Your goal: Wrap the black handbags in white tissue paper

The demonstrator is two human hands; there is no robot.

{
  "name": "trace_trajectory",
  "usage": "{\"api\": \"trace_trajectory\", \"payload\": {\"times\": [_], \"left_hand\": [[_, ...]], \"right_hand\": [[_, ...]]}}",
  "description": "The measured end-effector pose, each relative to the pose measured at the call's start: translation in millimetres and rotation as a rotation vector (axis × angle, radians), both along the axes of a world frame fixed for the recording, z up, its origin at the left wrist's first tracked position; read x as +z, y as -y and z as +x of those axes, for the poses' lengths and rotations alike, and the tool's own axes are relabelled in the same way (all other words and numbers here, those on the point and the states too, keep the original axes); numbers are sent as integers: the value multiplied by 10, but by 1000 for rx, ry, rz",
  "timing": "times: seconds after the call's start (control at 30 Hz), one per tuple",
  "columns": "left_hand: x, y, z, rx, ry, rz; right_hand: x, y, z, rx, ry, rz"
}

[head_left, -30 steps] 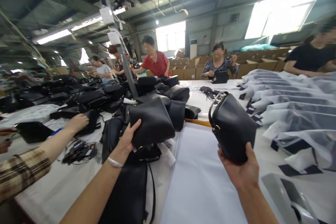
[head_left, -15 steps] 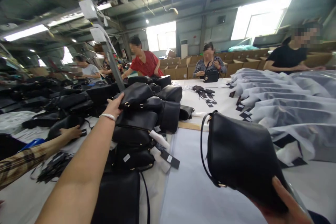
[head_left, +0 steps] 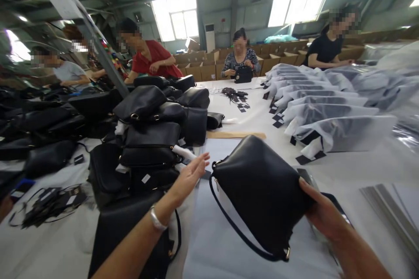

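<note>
A black handbag (head_left: 258,187) with a thin strap and gold-coloured fittings is held tilted above the white table. My right hand (head_left: 324,209) grips its right edge, thumb on the near face and the other fingers mostly hidden behind. To the left of this bag, my left hand (head_left: 191,176) is in the air with fingers stretched out and nothing in them. A silver bracelet circles that wrist. Close behind it rises a pile of black handbags (head_left: 150,137), some with white wrapping and tags sticking out. Another black bag (head_left: 127,231) lies below my left forearm.
Bags in translucent wrapping (head_left: 343,133) stand in a row at the right. Black tags (head_left: 234,94) lie farther back, more tags (head_left: 52,205) at left. A slanted metal post (head_left: 104,59) rises behind the pile. Several people work around the table; cardboard boxes (head_left: 203,67) line the back.
My left hand has left the top bag of the pile and come right, towards the held bag. My right hand has moved its bag left and turned it. The view has shifted right and down.
</note>
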State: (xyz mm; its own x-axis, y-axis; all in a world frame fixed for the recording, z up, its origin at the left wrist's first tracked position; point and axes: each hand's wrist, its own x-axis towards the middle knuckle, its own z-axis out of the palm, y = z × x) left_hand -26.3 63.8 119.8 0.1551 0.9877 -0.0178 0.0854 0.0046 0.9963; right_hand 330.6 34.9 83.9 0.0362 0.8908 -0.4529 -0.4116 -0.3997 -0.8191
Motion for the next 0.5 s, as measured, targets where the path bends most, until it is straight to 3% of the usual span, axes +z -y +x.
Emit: {"api": "trace_trajectory", "payload": {"times": [0.1, 0.2, 0.3, 0.37, 0.43, 0.5], "left_hand": [[-264, 183, 334, -63, 308, -179], [-330, 346, 451, -227, 415, -343], [-356, 560, 389, -367, 454, -572], [-363, 693, 272, -280, 410, -647], [-347, 790, 140, -170, 253, -620], [-319, 854, 35, -191, 31, -522]], "right_hand": [[-20, -35, -9, -34, -46, -9], [-68, -81, 45, -26, -68, -13], [-94, -113, 106, 19, -42, -11], [-101, -136, 129, 81, -8, -17], [-107, -174, 131, 153, 36, -34], [-117, -231, 110, 215, 95, -23]]}}
